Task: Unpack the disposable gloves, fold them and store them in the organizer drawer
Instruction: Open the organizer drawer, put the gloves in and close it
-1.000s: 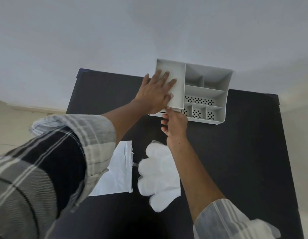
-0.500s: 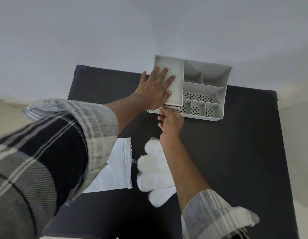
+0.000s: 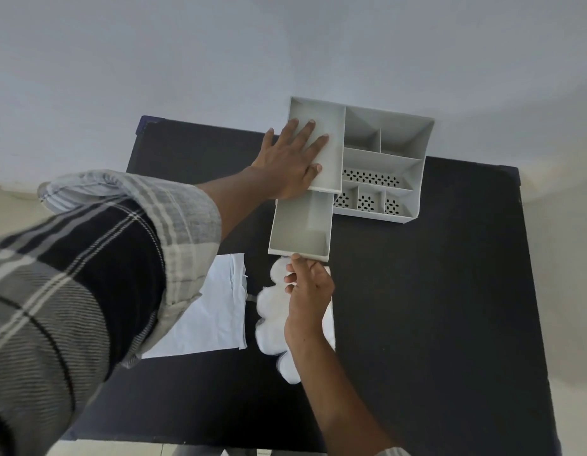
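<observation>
A grey organizer (image 3: 384, 159) with several compartments stands at the far edge of the black table (image 3: 433, 307). Its drawer (image 3: 298, 232) is pulled out toward me and looks empty. My left hand (image 3: 290, 161) lies flat, fingers spread, on the organizer's left top. My right hand (image 3: 307, 287) pinches the drawer's front edge. Under my right wrist lie the white disposable gloves (image 3: 272, 311), flat on the table and partly hidden by my arm. To their left lies the white empty packet (image 3: 213, 311).
The table's right half is bare black surface. A pale wall rises right behind the organizer. Pale floor shows past the table's left and right edges. My checked left sleeve (image 3: 71, 291) covers the near left of the view.
The drawer was shut in the organizer; my right hand has pulled it out toward me. My left hand has stayed pressed on the organizer's top.
</observation>
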